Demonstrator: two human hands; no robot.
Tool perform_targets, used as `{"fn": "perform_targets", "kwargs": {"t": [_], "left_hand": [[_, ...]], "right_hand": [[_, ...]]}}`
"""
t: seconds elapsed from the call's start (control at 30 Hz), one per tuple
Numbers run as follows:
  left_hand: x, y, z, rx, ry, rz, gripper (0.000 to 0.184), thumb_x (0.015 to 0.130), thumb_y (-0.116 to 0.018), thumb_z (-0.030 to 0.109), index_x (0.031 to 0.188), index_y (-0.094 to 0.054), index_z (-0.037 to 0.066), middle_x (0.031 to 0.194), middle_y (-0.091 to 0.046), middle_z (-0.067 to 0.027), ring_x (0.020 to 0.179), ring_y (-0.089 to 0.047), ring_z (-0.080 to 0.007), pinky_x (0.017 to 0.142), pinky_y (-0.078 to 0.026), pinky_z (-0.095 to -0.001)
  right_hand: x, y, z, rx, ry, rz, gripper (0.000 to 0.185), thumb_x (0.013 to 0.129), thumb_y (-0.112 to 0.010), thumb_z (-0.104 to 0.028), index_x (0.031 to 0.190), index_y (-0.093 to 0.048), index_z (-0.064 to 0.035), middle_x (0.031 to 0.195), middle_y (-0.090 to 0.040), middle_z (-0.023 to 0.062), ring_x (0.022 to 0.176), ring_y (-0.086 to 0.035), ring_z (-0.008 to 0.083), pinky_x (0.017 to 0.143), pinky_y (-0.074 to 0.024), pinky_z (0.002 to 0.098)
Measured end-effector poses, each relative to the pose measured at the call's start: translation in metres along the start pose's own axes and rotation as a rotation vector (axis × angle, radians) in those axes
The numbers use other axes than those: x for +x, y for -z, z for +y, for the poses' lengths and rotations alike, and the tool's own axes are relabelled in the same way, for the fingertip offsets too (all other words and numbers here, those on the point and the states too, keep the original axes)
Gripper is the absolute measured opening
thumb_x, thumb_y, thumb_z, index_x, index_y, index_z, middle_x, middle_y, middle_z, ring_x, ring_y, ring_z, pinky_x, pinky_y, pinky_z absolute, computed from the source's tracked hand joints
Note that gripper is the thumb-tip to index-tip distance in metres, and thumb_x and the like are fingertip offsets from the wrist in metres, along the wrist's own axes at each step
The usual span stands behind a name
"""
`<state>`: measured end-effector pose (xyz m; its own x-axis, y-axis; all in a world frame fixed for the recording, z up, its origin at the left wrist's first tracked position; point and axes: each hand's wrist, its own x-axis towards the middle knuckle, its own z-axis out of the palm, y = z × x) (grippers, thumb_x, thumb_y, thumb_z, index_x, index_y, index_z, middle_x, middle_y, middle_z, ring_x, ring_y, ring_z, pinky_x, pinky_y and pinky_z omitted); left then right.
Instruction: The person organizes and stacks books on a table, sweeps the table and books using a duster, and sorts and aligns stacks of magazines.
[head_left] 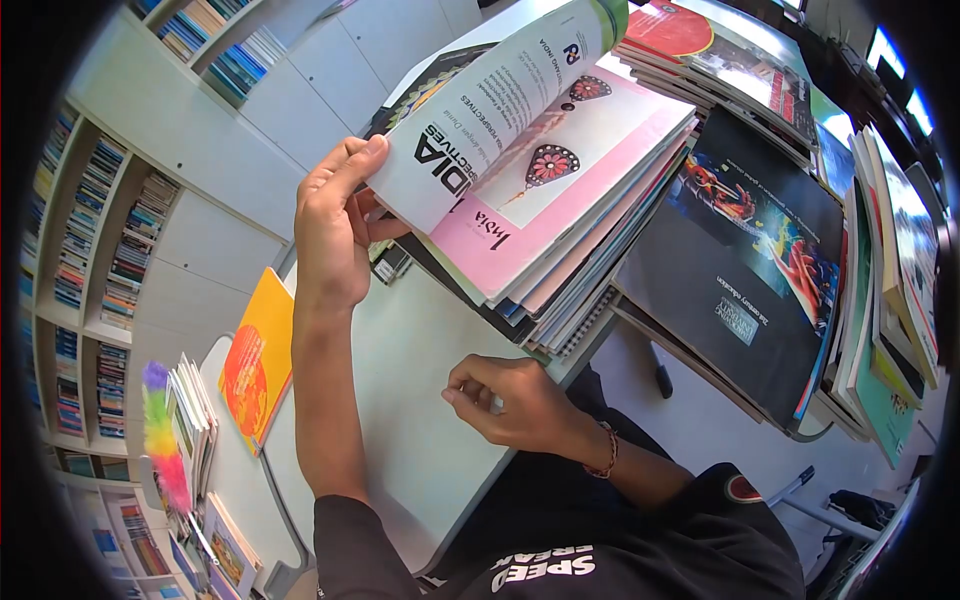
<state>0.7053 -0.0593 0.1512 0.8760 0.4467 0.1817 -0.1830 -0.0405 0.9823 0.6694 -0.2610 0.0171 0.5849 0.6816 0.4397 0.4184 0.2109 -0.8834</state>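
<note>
Between the thumb and fingers of my left hand (340, 205) is the lifted cover of an open magazine (500, 240). That cover (435, 170) shows "India Perspectives" lettering. The facing page is pink and white with patterned ornaments. The magazine lies on top of a stack of magazines and books (590, 290), some spiral-bound. My right hand (515, 400), with a bracelet at the wrist, is loosely curled over the table edge, in front of the stack and apart from it. Nothing shows in its fingers.
A stack topped by a black brochure (740, 260) stands to the right, with more magazines (720, 50) behind it. On the left are an orange booklet (260, 360) and a rainbow duster (165, 430). Bookshelves (100, 220) line the far left. The white table (420, 400) lies before me.
</note>
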Motion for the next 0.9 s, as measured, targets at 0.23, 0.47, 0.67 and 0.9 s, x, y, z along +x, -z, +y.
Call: {"fn": "perform_targets", "kwargs": {"t": [0.23,0.47,0.67,0.9], "left_hand": [[-0.002,0.000,0.002,-0.029,0.008,-0.045,0.018,0.098,-0.063,0.023,0.092,-0.061,0.006,0.085,-0.069,-0.0101,0.066,-0.070,-0.0147,0.054,-0.062,-0.0258],[-0.002,0.003,-0.013,-0.017,0.141,0.062,0.016,0.096,-0.064,0.021,0.090,-0.064,0.006,0.078,-0.068,-0.0068,0.065,-0.069,-0.0123,0.049,-0.055,-0.0226],[-0.024,-0.012,-0.004,0.526,-0.163,0.040,0.019,0.090,-0.076,0.021,0.088,-0.068,0.004,0.079,-0.071,-0.0067,0.061,-0.064,-0.0119,0.049,-0.045,-0.0221],[-0.033,-0.040,-0.012,0.953,-0.686,-0.096,0.039,0.076,-0.091,0.026,0.101,-0.072,0.002,0.094,-0.075,-0.0081,0.077,-0.068,-0.0178,0.068,-0.054,-0.0280]], "right_hand": [[0.000,-0.001,0.001,0.005,0.005,-0.001,0.012,0.086,-0.073,0.002,0.088,-0.063,-0.0034,0.061,-0.060,0.0006,0.047,-0.048,0.0105,0.045,-0.0379,0.0257],[-0.001,0.000,0.000,0.006,-0.023,-0.018,0.011,0.086,-0.072,0.002,0.088,-0.063,-0.0034,0.061,-0.061,0.0006,0.047,-0.049,0.0104,0.045,-0.0380,0.0255],[-0.001,0.000,-0.002,0.026,-0.059,-0.027,0.009,0.087,-0.073,0.000,0.089,-0.064,-0.0031,0.062,-0.062,0.0006,0.048,-0.051,0.0108,0.045,-0.0388,0.0255],[0.001,0.003,-0.008,-0.012,-0.158,-0.083,0.006,0.089,-0.073,-0.002,0.093,-0.068,0.0001,0.068,-0.066,0.0035,0.055,-0.056,0.0121,0.053,-0.0452,0.0243]]}}
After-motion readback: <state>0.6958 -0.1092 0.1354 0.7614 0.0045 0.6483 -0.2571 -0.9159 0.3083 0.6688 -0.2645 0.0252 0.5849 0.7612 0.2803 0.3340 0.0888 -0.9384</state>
